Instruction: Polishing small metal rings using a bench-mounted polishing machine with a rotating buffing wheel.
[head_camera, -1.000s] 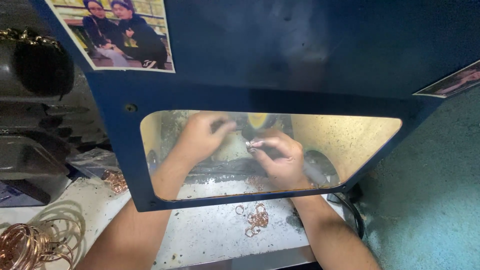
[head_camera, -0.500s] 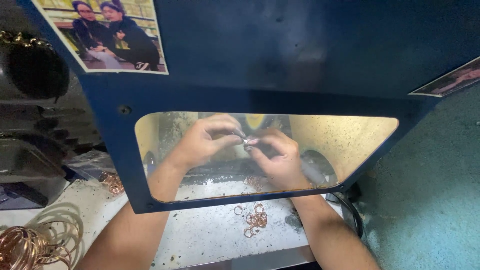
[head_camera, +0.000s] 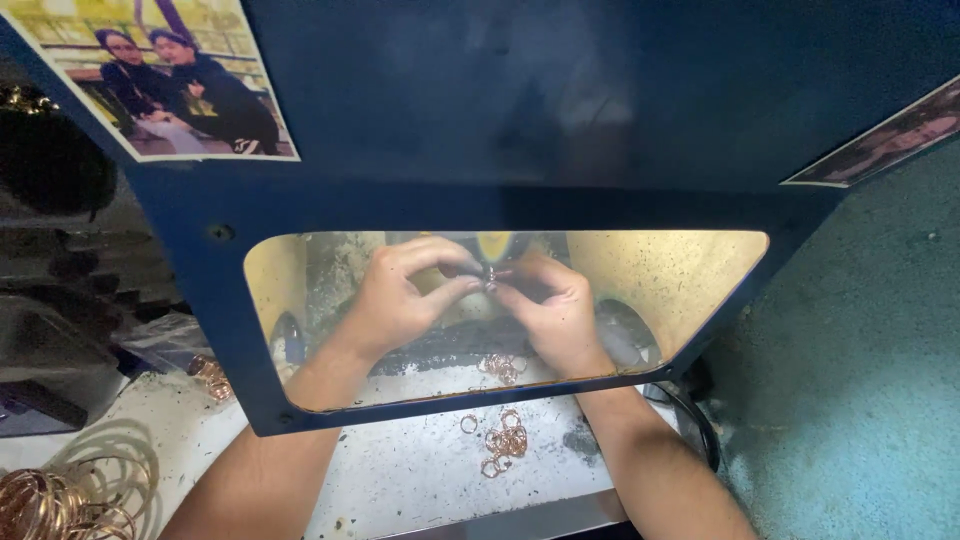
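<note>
Behind the blue guard's window (head_camera: 700, 290), pinching a small copper ring (head_camera: 490, 275) between both grips, left hand (head_camera: 400, 300) and right hand (head_camera: 550, 305) meeting fingertip to fingertip, equally near.

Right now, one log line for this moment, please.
left hand + right hand: pinching small metal ring | behind blue shield window | loose copper rings below

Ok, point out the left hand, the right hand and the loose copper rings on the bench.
left hand (head_camera: 395, 300), head view, back of the hand.
right hand (head_camera: 550, 305), head view, knuckles.
loose copper rings (head_camera: 505, 440), head view, middle of the pile.
</note>
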